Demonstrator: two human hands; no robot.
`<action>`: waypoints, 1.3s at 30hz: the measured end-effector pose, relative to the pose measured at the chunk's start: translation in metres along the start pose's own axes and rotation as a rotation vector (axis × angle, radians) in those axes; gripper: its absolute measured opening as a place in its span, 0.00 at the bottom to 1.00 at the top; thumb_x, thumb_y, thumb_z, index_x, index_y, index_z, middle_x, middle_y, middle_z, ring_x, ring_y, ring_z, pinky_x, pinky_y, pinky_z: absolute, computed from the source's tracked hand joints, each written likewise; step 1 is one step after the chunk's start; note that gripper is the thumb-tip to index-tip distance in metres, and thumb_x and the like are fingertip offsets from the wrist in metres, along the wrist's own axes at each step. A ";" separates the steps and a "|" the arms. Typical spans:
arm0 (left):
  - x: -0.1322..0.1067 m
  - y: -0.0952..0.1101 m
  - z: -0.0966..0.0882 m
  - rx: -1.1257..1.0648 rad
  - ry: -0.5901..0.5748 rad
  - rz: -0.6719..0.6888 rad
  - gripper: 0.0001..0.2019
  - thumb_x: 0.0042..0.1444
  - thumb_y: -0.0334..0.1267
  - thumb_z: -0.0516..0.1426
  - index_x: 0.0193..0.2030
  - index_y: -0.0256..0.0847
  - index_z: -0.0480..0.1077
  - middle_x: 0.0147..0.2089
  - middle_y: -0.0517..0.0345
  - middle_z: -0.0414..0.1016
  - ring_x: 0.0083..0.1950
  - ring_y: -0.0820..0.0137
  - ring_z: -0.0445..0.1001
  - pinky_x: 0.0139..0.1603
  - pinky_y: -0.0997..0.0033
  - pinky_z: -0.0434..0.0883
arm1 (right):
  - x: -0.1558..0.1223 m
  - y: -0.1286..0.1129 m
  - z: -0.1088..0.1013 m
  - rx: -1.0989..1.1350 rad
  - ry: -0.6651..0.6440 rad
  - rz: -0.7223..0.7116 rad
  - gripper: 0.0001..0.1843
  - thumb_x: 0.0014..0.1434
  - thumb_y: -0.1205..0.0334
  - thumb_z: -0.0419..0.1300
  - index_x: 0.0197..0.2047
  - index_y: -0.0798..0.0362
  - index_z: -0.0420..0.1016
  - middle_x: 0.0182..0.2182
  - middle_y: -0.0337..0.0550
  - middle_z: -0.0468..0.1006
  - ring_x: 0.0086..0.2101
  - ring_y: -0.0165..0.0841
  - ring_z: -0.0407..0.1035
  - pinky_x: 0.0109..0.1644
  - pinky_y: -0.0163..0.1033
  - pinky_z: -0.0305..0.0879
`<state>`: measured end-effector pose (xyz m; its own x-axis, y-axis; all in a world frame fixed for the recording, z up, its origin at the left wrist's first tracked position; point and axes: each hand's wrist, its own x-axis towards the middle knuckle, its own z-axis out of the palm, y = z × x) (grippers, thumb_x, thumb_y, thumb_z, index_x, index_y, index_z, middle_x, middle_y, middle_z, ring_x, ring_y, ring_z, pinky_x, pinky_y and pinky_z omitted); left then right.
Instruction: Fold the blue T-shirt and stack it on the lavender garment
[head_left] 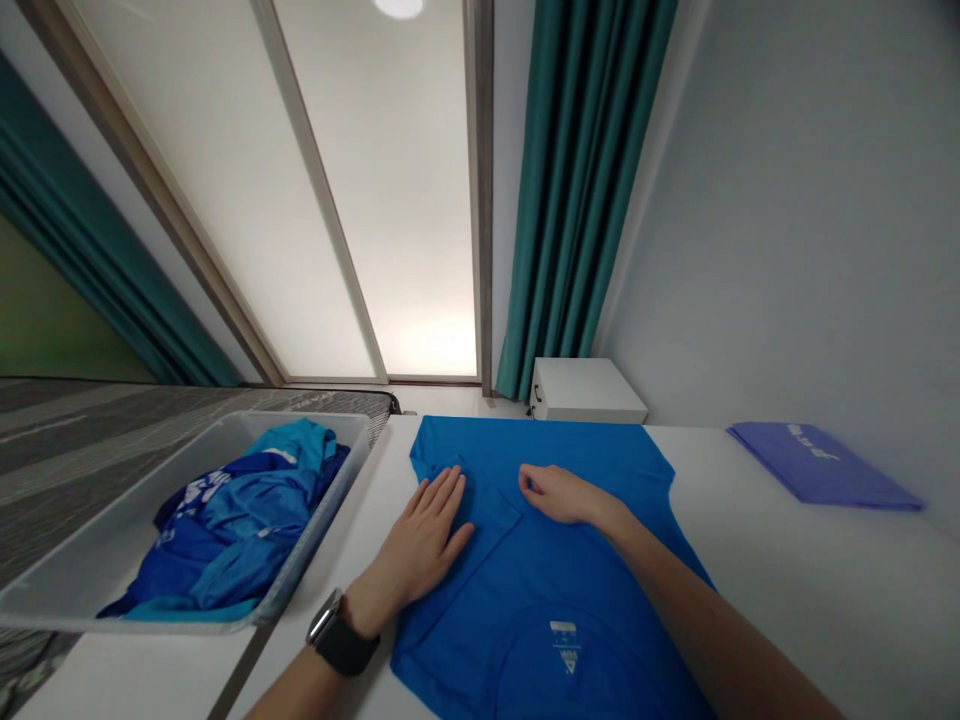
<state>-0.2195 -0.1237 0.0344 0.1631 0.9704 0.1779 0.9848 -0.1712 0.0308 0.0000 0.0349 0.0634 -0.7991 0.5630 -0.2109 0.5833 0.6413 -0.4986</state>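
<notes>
A bright blue T-shirt lies spread on a white table, with a pale print near the bottom of the view. A fold of its fabric makes a straight edge under my hands. My left hand rests flat on the shirt, fingers apart, holding nothing. It wears a black-strapped smartwatch on the wrist. My right hand sits on the shirt to the right, its fingers curled down. Whether those fingers pinch the fabric is hidden.
A translucent plastic bin of crumpled blue garments stands on the table's left side. A folded purple garment lies at the far right. Beyond the table stand a white box, a wall, teal curtains and a frosted glass door.
</notes>
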 end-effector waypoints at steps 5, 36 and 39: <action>-0.010 -0.025 0.004 0.016 -0.005 -0.097 0.30 0.69 0.52 0.41 0.72 0.38 0.49 0.74 0.44 0.49 0.73 0.60 0.50 0.70 0.53 0.52 | 0.001 0.005 0.003 -0.014 -0.018 -0.002 0.05 0.65 0.64 0.52 0.38 0.51 0.68 0.30 0.39 0.72 0.29 0.30 0.63 0.30 0.33 0.48; -0.010 -0.030 0.023 0.066 -0.021 -0.166 0.31 0.67 0.52 0.43 0.71 0.35 0.53 0.73 0.43 0.51 0.72 0.58 0.53 0.70 0.52 0.54 | 0.054 -0.074 0.068 -0.325 0.255 -0.268 0.28 0.69 0.60 0.41 0.70 0.58 0.55 0.69 0.48 0.53 0.68 0.38 0.46 0.70 0.51 0.44; -0.009 -0.029 0.022 0.072 -0.022 -0.173 0.31 0.67 0.52 0.43 0.71 0.35 0.53 0.73 0.44 0.52 0.72 0.58 0.53 0.69 0.51 0.54 | 0.054 -0.072 0.073 -0.317 0.263 -0.248 0.29 0.70 0.58 0.40 0.70 0.59 0.54 0.70 0.48 0.51 0.68 0.38 0.44 0.71 0.51 0.42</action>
<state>-0.2482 -0.1243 0.0103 -0.0082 0.9879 0.1548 0.9999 0.0101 -0.0114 -0.0960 -0.0188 0.0264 -0.8798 0.4594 0.1218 0.4280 0.8773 -0.2170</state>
